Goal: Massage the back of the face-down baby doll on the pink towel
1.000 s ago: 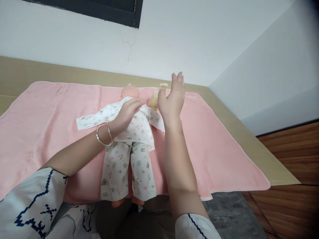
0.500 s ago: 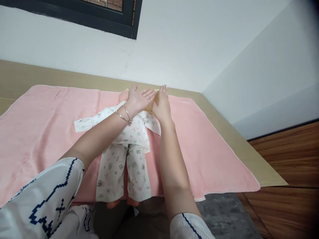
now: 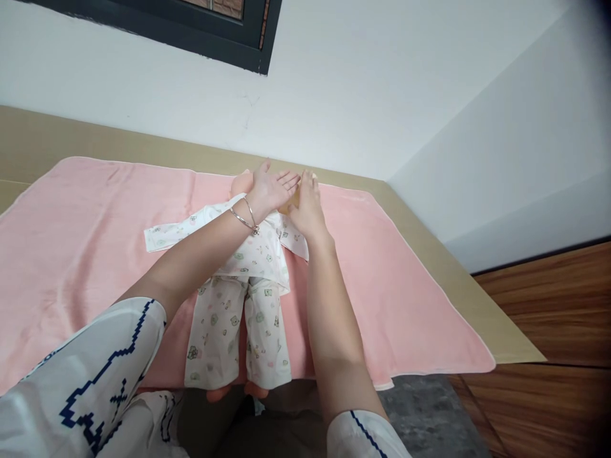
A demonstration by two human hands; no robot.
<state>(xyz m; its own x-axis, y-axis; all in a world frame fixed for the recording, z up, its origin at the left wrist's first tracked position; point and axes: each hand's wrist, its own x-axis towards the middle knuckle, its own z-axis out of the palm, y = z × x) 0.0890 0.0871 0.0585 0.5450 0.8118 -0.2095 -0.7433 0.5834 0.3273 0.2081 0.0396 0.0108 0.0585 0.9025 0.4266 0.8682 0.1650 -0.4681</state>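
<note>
- At the centre: doll (image 3: pixel 260 262) in printed pyjamas (image 3: pixel 214 331), stretched out on pink blanket (image 3: pixel 405 286), head towards 12 o'clock and partly hidden, feet towards 6 at the near edge.
- Towards 1 o'clock from the doll's middle: yellowish item (image 3: pixel 287 203), mostly covered; contact with either hand impossible to tell.
- Above the doll's upper body: left hand (image 3: pixel 273 189), palm upturned, fingers extended, gripping nothing visible.
- Just beside, towards 3 o'clock: right hand (image 3: pixel 307 207), fingers straight, thumb apart, grip unclear.
- Possible trouble: toppling the yellowish item through an inward sweep; snagging the pyjamas with the bracelet (image 3: pixel 256 230); dragging the doll towards 6 by tugging the blanket.
</note>
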